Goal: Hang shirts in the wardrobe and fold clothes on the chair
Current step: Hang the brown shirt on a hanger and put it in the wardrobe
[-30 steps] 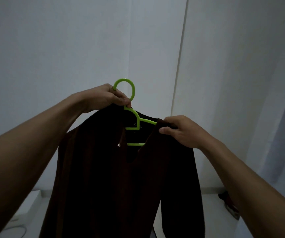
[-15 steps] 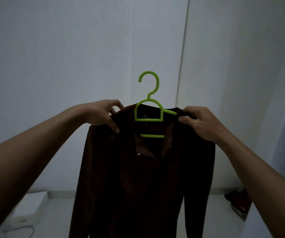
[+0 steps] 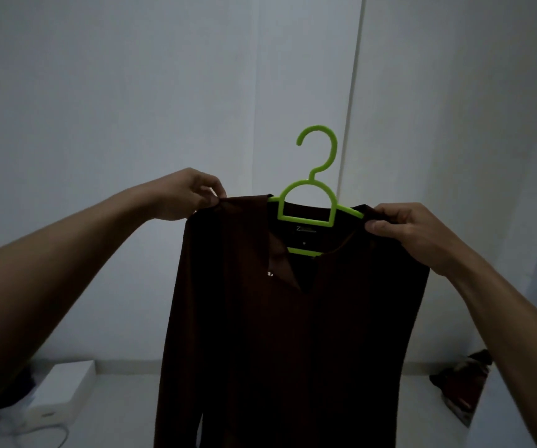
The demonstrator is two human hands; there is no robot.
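Note:
A dark brown long-sleeved shirt [image 3: 293, 334] hangs on a bright green plastic hanger [image 3: 315, 189] held up in front of a pale wall. My left hand [image 3: 189, 195] pinches the shirt's left shoulder. My right hand [image 3: 403, 227] grips the right shoulder together with the hanger's arm. The hook points up and is free, touching nothing. The collar is open and a label shows inside. The shirt's lower part runs out of the frame.
A white box [image 3: 63, 389] with a cable lies on the floor at the lower left. A dark reddish object [image 3: 464, 386] sits on the floor at the lower right. A vertical wall seam [image 3: 354, 92] runs behind the hanger.
My left hand left the hanger's hook and took the shirt's left shoulder. The shirt was spread level on the hanger, and both hands moved apart and a little up.

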